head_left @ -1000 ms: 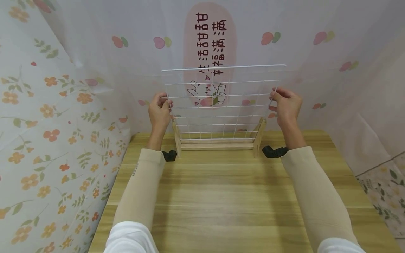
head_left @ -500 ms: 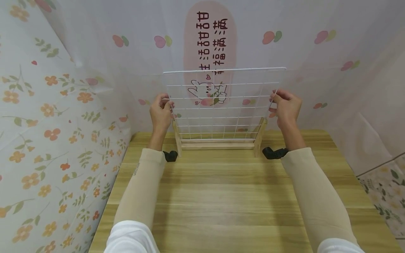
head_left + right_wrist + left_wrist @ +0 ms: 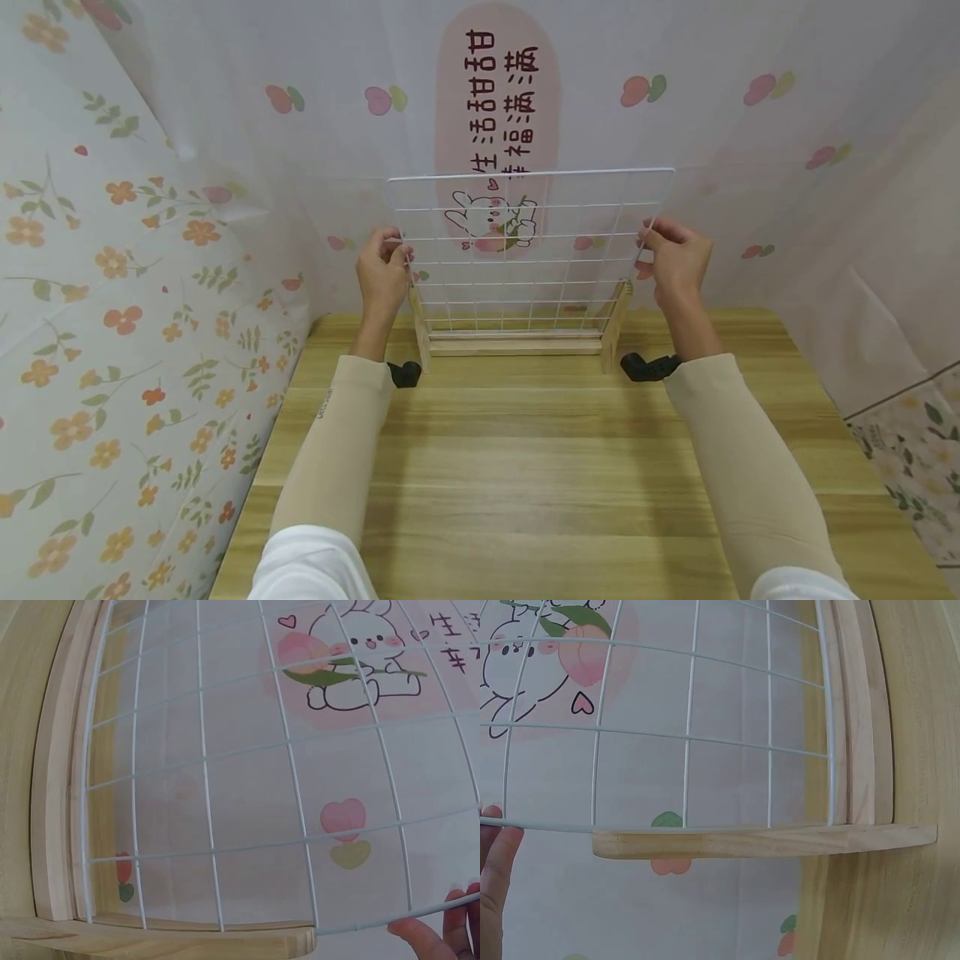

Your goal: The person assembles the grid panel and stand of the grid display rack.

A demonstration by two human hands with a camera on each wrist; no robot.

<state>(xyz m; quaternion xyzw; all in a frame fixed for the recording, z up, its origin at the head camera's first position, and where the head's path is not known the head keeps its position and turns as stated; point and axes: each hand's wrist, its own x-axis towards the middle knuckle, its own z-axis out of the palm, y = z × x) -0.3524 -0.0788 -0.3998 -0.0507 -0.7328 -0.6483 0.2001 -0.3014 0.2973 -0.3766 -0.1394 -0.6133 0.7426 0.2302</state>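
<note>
A white wire grid panel (image 3: 532, 173) stands nearly upright between the two side posts of a wooden stand (image 3: 517, 346). My left hand (image 3: 382, 271) pinches its left edge wire between thumb and fingers, above the left post. On the opposite edge, my right hand (image 3: 678, 258) pinches the wire the same way. In the left wrist view the panel's bottom wire (image 3: 830, 772) lies along the stand's wooden crossbar (image 3: 862, 712), close to it. The right wrist view has the side wire running along the inner face of a wooden post (image 3: 247, 941). Only fingertips show in the wrist views.
The stand sits near the back of a wood-grain table (image 3: 510, 483). Behind it hangs a printed white curtain (image 3: 315, 150), and a floral one (image 3: 135, 350) covers the left side. Black wrist devices (image 3: 648, 367) jut inward from both sleeves.
The panel's top edge has dropped slightly, and both hands have come down a little with it, keeping their hold. The stand has stayed in place.
</note>
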